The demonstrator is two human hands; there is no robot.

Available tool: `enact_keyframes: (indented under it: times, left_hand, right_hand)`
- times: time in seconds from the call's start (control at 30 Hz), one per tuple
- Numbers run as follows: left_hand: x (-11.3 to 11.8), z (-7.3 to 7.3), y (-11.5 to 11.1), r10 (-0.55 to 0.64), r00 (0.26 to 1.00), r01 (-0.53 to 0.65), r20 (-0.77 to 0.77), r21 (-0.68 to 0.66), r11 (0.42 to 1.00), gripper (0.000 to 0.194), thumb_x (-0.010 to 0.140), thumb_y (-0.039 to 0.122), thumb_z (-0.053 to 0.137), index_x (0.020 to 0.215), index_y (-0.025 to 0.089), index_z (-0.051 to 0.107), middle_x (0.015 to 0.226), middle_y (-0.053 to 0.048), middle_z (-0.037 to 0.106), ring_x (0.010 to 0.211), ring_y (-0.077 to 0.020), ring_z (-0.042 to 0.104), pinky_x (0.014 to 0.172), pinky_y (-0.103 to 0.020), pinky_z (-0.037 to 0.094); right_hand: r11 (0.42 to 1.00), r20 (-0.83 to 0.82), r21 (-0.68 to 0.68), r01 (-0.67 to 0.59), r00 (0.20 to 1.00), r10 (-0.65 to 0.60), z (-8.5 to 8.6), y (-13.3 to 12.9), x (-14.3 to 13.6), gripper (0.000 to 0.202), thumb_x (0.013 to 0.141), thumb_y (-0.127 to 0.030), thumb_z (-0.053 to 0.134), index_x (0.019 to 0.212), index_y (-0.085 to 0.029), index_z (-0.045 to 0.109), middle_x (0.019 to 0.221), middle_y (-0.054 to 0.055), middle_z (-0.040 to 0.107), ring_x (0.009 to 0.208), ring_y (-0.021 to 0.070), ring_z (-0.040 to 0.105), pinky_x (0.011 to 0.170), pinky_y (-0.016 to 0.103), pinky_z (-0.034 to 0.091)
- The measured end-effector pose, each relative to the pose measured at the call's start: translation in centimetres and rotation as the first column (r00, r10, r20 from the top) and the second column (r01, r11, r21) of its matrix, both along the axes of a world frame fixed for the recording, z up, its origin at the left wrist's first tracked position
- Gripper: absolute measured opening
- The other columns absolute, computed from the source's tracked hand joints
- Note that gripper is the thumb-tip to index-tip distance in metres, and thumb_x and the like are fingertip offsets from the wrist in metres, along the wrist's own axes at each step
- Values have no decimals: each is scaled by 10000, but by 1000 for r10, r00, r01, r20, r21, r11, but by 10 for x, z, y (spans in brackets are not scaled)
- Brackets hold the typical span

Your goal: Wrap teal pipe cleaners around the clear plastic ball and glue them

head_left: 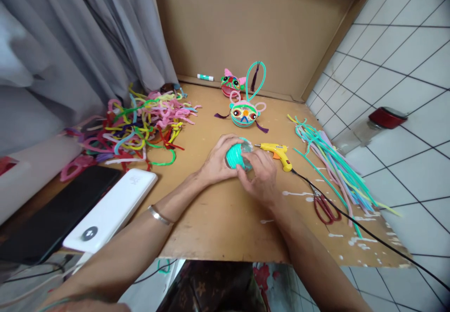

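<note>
A small round clear object partly wrapped in turquoise strands (235, 156) is held just above the middle of the table. My left hand (218, 161) curls round its left side, with a silver bracelet on that wrist. From the right, my right hand (261, 173) presses its fingers against the object's clear part. A yellow glue gun (278, 152) lies right beside my right hand, nozzle pointing left. Behind the hands sits a decorated lion-like head (243, 114) with pink loops, purple tassels and a turquoise loop. A pink and green one (231, 83) stands further back.
Tangled colourful pipe cleaners (140, 124) lie at the left, near a white power bank (110, 211) and a black device (59, 213). Straight pipe cleaners (333, 166), red-handled scissors (326, 208), a black cord (351, 225) and a red-lidded jar (386, 117) are at the right.
</note>
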State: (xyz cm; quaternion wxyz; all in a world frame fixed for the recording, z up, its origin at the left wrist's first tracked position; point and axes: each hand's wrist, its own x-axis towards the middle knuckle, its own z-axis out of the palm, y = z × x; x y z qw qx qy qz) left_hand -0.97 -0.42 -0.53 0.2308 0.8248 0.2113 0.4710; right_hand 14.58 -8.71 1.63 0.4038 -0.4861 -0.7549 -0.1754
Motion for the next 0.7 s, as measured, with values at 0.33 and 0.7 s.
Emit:
enact_keyframes:
  times: [0.33, 0.7]
  left_hand:
    - [3, 0, -2, 21, 1000, -20, 10, -8, 1000, 610, 714, 349, 766, 1262, 206, 539, 1293, -144, 566, 1231, -295, 556, 1081, -501, 468]
    - [1, -1, 1, -3, 999, 6, 44, -59, 998, 635, 727, 450, 766, 1269, 209, 543, 1295, -141, 563, 1243, -306, 542, 1085, -511, 460]
  right_hand:
    - [998, -92, 66, 4, 996, 2, 4, -2, -4, 225, 952, -222, 503, 738, -214, 571, 652, 6, 604, 647, 159, 527, 643, 330, 361]
    - [987, -133, -36, -159, 979, 153, 6, -3, 0, 200, 935, -247, 548, 1112, -206, 632, 1065, 86, 698, 993, 219, 623, 862, 387, 480]
